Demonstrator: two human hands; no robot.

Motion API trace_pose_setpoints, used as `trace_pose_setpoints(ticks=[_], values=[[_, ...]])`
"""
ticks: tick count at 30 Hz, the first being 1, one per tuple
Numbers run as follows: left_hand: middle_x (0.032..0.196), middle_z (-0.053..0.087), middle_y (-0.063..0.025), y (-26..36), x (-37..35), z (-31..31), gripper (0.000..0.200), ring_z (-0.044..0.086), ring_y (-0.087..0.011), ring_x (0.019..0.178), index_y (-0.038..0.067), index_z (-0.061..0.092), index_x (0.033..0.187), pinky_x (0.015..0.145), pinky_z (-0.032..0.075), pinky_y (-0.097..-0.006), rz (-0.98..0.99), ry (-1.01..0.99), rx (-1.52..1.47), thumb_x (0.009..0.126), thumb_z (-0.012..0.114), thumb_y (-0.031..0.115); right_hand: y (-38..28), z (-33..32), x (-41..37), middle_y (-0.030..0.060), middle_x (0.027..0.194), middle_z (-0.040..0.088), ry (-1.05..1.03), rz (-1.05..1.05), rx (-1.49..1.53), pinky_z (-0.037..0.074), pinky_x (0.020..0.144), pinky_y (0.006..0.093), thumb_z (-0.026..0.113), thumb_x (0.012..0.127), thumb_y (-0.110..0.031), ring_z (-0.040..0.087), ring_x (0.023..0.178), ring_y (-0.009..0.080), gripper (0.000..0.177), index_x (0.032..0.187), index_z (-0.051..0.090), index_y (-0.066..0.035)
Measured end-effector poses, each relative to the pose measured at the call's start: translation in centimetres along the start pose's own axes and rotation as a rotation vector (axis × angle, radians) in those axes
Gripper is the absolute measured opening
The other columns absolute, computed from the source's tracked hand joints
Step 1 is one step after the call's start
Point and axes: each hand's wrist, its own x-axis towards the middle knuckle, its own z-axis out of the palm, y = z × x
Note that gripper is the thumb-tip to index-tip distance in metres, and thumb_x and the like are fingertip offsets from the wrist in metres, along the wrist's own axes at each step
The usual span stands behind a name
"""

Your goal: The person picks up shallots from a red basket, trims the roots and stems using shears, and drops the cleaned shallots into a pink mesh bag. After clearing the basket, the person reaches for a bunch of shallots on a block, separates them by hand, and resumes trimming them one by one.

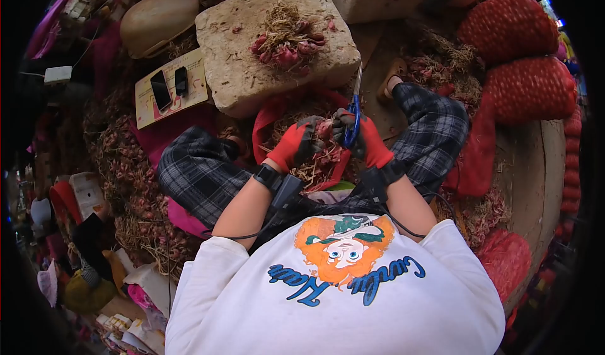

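**A:** Any readable writing in there?

**B:** Yep, "Curly Hair" in blue on the white T-shirt, upside down from this angle, next to an orange-haired cartoon. Also pink print on the yellow board, partly covered by a black phone and a smaller black gadget. Too small to read, sorry.

**A:** And the hands?

**B:** Both in red-and-gray gloves. Left hand: fingers curled in on some shallots, right between the hands, over the lap. Right hand: fingers wrapped around blue-handled scissors, tip pointing away from the body, beside the big foam block. Can't tell how far apart the blades are.

**A:** Hard to make out?

**B:** Left fingertips, mostly hidden. Foam box up top, cut off by the frame.
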Motion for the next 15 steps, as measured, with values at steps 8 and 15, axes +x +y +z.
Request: trace_pose_setpoints(ticks=[8,15], values=[[0.103,0.061,-0.0099,-2.8,-0.1,1.5,0.027,0.059,-0.0243,0.091,0.005,0.056,0.11,0.077,0.048,-0.0352,-0.256,-0.031,-0.622,0.086,0.053,0.016,-0.9,3.7,-1.2,0.0054,0.089,0.061,0.029,-0.082,-0.345,0.048,0.066,0.0246,0.065,0.078,-0.009,0.06,0.074,0.0132,0.034,0.109,0.055,0.0],[0.09,0.062,-0.0035,-0.9,0.2,0.5,0.021,0.058,-0.0125,0.088,0.004,0.059,0.103,0.073,0.047,-0.0281,-0.425,-0.135,-0.938,0.088,0.046,0.011,-1.4,3.4,-1.4,0.0032,0.086,0.061,0.048,-0.066,-0.464,0.045,0.061,0.0209,0.063,0.075,-0.005,0.058,0.071,0.0093,0.033,0.108,0.056,-0.002]])
